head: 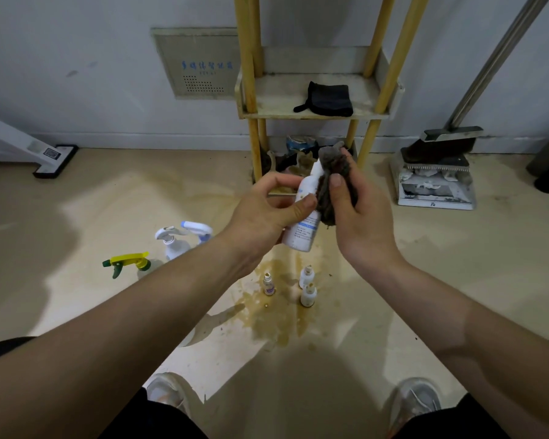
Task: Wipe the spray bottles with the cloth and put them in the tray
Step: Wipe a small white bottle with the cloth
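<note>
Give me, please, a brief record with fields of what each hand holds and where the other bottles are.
left hand: grips a white bottle, tilted
right hand: presses a grey cloth against that bottle's top
floor, left: three trigger bottles, one partly hidden by the arm
floor, centre: three small bottles upright amid a brown stain
shelf tray: a black cloth lies in it

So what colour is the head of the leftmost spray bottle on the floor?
The spray head is yellow with green nozzle and trigger; head view.
</note>
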Demonstrator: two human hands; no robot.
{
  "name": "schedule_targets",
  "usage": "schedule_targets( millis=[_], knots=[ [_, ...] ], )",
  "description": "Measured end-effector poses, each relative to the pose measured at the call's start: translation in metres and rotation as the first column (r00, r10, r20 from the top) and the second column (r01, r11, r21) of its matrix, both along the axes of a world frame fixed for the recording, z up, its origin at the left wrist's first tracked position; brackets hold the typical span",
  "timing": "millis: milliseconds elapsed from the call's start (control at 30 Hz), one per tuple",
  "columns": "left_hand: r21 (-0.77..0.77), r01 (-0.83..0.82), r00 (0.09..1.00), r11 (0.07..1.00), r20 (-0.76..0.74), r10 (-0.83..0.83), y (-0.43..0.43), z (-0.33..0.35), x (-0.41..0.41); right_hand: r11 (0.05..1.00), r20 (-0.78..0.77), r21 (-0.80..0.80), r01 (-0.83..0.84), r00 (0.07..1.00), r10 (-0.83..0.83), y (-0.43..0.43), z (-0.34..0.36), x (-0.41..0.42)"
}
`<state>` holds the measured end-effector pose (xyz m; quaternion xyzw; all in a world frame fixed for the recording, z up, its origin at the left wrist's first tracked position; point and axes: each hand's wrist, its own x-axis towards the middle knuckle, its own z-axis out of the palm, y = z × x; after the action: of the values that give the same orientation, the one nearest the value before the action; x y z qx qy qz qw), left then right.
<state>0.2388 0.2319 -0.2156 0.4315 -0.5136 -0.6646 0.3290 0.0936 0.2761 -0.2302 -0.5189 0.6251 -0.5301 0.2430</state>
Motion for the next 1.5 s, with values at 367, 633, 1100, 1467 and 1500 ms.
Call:
schedule_targets(
  millis=[367,633,1100,1467,1500],
  knots=[
    [0.077,0.013,0.995,0.997,-0.096,-0.006,-0.003,0.003,0.004,0.998,-0.034,0.061,0.010,0.999,-0.008,-0.001,-0.007,-0.002],
    [0.114,0.043,0.996,0.993,-0.080,-0.034,-0.010,-0.003,0.012,0.986,-0.206,0.072,-0.152,0.965,0.164,0.008,-0.012,0.006],
    [0.087,-0.115,0.993,0.990,-0.027,0.118,-0.019,0.004,0.011,0.967,-0.057,0.126,-0.219,0.972,0.228,0.009,-0.013,0.005],
    [-0.061,-0.118,0.993,0.991,-0.018,0.117,-0.006,-0.007,0.004,0.988,0.117,0.076,-0.134,0.985,0.125,0.000,-0.013,0.004],
    [-0.073,-0.122,0.993,0.990,-0.005,0.122,-0.005,-0.007,0.003,0.988,0.144,0.090,-0.127,0.983,0.113,-0.001,-0.014,0.003]
  ],
)
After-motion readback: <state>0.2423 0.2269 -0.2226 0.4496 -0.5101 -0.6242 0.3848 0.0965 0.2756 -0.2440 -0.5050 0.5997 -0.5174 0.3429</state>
